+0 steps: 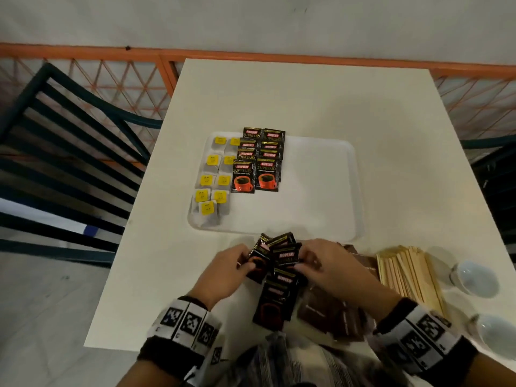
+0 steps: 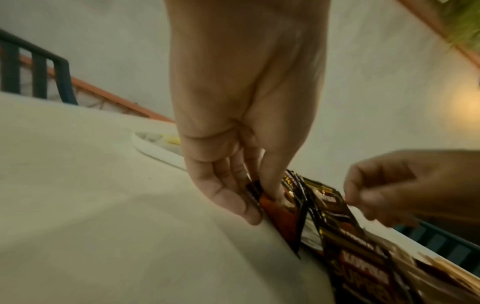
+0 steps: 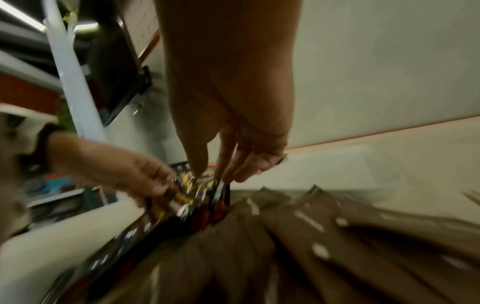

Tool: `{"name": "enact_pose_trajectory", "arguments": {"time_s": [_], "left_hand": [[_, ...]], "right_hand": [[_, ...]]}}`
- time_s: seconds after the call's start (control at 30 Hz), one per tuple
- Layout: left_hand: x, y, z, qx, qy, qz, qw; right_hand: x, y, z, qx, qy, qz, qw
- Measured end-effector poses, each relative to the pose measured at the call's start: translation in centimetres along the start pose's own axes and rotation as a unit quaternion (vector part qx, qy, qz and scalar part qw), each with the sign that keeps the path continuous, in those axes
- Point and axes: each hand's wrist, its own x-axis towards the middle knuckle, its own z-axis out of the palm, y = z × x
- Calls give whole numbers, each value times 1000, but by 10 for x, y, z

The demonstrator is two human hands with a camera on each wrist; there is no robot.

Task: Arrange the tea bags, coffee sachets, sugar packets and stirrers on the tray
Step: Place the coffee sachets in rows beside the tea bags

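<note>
On a white table (image 1: 321, 101) set against an orange lattice railing (image 1: 111, 76) and pale wall, loose coffee sachets (image 1: 275, 258) are pinched by the left hand (image 1: 226, 270) and right hand (image 1: 326, 265), near a white tray (image 1: 321, 191) where tea bags (image 1: 212, 181) are laid.

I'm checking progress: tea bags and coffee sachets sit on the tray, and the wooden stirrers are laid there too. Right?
Not quite. The tea bags and coffee sachets are on the tray, but the head view shows the wooden stirrers on the table, right of the hands.
</note>
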Motion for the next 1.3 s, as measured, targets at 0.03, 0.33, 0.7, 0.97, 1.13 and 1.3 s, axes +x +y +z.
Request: {"name": "enact_pose_trajectory", "arguments": {"time_s": [0.03, 0.33, 0.7, 0.97, 1.13, 1.3], "left_hand": [[-4, -1, -1, -8, 15, 3, 1000], [-28, 0, 13, -61, -12, -7, 998], [-43, -7, 20, -151, -1, -37, 988], [-54, 16, 10, -397, 133, 14, 908], [-49, 19, 1, -420, 205, 12, 884], [-55, 7, -6, -497, 252, -18, 830]], "right_hand": [[-8, 2, 7, -23, -11, -18, 1000], [0, -7, 39, -93, -3, -63, 994], [6, -30, 45, 95, -43, -171, 980], [21, -48, 30, 228, 54, -183, 955], [28, -55, 26, 197, 120, -214, 949], [25, -34, 34, -130, 53, -75, 987]]}}
